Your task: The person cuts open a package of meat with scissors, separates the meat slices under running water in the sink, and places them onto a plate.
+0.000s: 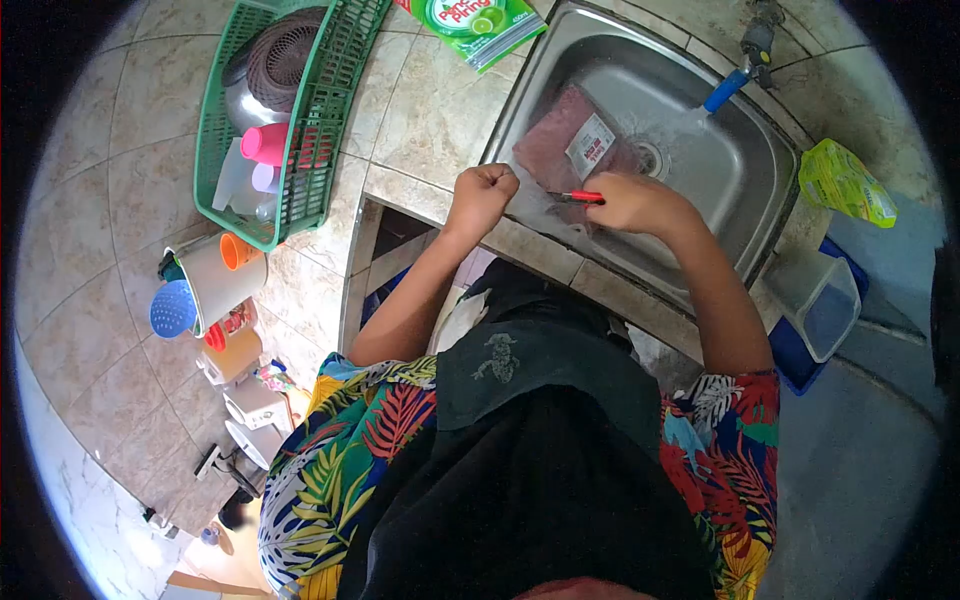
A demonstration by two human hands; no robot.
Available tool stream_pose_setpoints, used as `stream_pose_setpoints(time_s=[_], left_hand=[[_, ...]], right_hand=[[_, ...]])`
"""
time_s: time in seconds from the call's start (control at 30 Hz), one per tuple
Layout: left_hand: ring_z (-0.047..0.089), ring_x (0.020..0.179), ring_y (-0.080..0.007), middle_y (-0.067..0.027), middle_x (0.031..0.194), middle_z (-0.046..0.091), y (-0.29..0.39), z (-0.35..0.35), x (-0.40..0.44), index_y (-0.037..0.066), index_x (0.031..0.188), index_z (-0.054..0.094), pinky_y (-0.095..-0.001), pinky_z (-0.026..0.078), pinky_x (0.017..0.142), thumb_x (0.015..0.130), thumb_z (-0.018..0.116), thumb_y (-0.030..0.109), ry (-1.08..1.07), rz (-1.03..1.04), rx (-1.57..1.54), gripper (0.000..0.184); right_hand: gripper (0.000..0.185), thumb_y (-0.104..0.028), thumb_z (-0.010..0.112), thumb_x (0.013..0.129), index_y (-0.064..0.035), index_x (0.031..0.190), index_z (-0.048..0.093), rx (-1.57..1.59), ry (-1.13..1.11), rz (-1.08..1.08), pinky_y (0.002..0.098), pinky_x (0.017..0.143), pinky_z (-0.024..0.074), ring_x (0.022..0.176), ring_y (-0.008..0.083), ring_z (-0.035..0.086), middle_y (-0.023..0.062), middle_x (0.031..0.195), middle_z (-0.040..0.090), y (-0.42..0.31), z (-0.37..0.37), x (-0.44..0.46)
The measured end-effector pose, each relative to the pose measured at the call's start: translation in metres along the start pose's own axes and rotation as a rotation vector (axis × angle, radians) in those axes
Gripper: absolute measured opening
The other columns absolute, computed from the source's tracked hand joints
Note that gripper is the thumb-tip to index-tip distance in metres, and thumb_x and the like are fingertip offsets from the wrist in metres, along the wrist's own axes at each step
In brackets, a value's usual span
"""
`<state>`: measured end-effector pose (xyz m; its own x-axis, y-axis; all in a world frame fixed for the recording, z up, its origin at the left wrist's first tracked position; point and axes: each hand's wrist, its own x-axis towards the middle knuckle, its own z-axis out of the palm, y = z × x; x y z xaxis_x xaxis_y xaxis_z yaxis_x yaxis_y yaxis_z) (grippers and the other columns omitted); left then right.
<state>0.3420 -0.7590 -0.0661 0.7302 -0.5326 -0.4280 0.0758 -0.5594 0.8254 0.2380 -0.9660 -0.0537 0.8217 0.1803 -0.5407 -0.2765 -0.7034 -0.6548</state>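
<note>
In the stainless sink (pixel 745 245) lies a pinkish-red pack of meat (pixel 550 135) in clear plastic, with a white printed label (pixel 591 146) on it. My right hand (pixel 645 207) is over the sink's near side, closed around a small red-handled tool (pixel 580 197). Its short dark tip points left, beside the pack's lower edge; I cannot tell whether it is a knife or scissors. My left hand (pixel 485 195) is closed in a fist at the sink's left front rim. What its fingers hold, if anything, is hidden.
A tap with a blue spout (pixel 727 90) points into the sink. A green dish-soap pouch (pixel 475 28) and a green basket (pixel 335 120) of dishware stand left. At right are a green-yellow packet (pixel 847 185) and a clear plastic container (pixel 815 300).
</note>
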Motion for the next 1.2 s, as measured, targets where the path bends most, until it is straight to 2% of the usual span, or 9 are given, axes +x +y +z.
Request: stream_pose_setpoints(time_s=[0.07,0.23,0.33,0.43,0.6,0.7,0.8,1.13,1.2], left_hand=[[0.034,0.049,-0.0032,0.0060,0.055,0.041,0.005,0.003,-0.005,0.004,0.059,0.049,-0.0217,0.027,0.044,0.081,0.051,0.009,-0.089,0.017,-0.106,0.023],[0.032,0.048,-0.0025,0.0066,0.053,0.039,0.008,0.009,-0.006,0.006,0.058,0.047,-0.0210,0.025,0.043,0.082,0.049,0.006,-0.141,0.051,-0.118,0.024],[0.031,0.047,-0.0028,0.0066,0.053,0.038,0.003,-0.001,-0.006,0.007,0.057,0.045,-0.0213,0.024,0.042,0.082,0.049,0.007,-0.118,0.019,-0.163,0.025],[0.030,0.046,-0.0031,0.0065,0.053,0.037,-0.003,-0.004,-0.008,0.008,0.056,0.043,-0.0218,0.023,0.042,0.083,0.049,0.008,-0.134,0.038,-0.196,0.028],[0.028,0.046,-0.0038,0.0057,0.053,0.036,0.011,-0.002,-0.022,0.008,0.057,0.041,-0.0225,0.021,0.042,0.085,0.047,0.008,-0.161,0.025,-0.382,0.028],[0.027,0.045,-0.0040,0.0056,0.053,0.035,0.015,-0.008,-0.023,0.008,0.058,0.041,-0.0227,0.021,0.042,0.086,0.046,0.009,-0.158,0.010,-0.473,0.029],[0.029,0.049,-0.0040,0.0053,0.055,0.036,0.013,-0.019,-0.029,0.007,0.056,0.039,-0.0220,0.022,0.044,0.082,0.045,0.003,-0.161,0.075,-0.430,0.026],[0.035,0.056,-0.0046,0.0026,0.057,0.040,-0.004,-0.041,-0.054,-0.001,0.063,0.047,-0.0229,0.028,0.049,0.075,0.045,-0.001,-0.189,0.149,-0.177,0.012],[0.029,0.054,-0.0036,0.0035,0.060,0.034,-0.001,-0.039,-0.055,0.001,0.062,0.037,-0.0218,0.023,0.048,0.079,0.043,-0.003,-0.197,0.205,-0.175,0.018]], right_hand=[[0.034,-0.030,0.054,0.071,0.0010,0.085,0.062,-0.010,-0.034,0.017,0.0428,0.073,0.0463,0.086,0.0355,0.060,0.0228,0.090,0.061,0.000,-0.002,0.002],[0.033,-0.029,0.054,0.071,0.0004,0.084,0.062,-0.067,-0.103,0.084,0.0428,0.072,0.0460,0.083,0.0353,0.060,0.0222,0.085,0.062,-0.007,0.007,0.008],[0.031,-0.028,0.054,0.071,-0.0008,0.084,0.062,-0.031,0.001,-0.084,0.0423,0.071,0.0460,0.081,0.0349,0.060,0.0216,0.083,0.061,0.019,0.013,-0.006],[0.030,-0.027,0.053,0.072,-0.0012,0.084,0.061,0.099,-0.125,0.092,0.0420,0.070,0.0457,0.078,0.0346,0.060,0.0212,0.081,0.061,0.018,0.004,-0.023],[0.027,-0.025,0.054,0.071,-0.0001,0.081,0.059,0.101,0.023,-0.101,0.0414,0.068,0.0454,0.077,0.0320,0.060,0.0205,0.079,0.060,0.023,0.012,-0.012],[0.028,-0.025,0.055,0.071,-0.0009,0.084,0.059,0.180,-0.078,0.020,0.0410,0.069,0.0454,0.076,0.0320,0.060,0.0197,0.080,0.060,0.028,0.006,-0.032],[0.029,-0.025,0.055,0.071,-0.0021,0.088,0.059,0.024,-0.029,0.114,0.0404,0.068,0.0452,0.075,0.0329,0.059,0.0193,0.080,0.060,0.030,0.008,-0.061],[0.026,-0.022,0.053,0.075,-0.0036,0.092,0.059,0.173,0.155,-0.020,0.0411,0.069,0.0455,0.075,0.0358,0.058,0.0193,0.082,0.060,0.010,0.019,-0.035],[0.026,-0.024,0.053,0.075,-0.0020,0.089,0.057,0.170,0.295,-0.128,0.0429,0.071,0.0454,0.078,0.0367,0.058,0.0201,0.082,0.060,0.005,0.028,-0.023]])
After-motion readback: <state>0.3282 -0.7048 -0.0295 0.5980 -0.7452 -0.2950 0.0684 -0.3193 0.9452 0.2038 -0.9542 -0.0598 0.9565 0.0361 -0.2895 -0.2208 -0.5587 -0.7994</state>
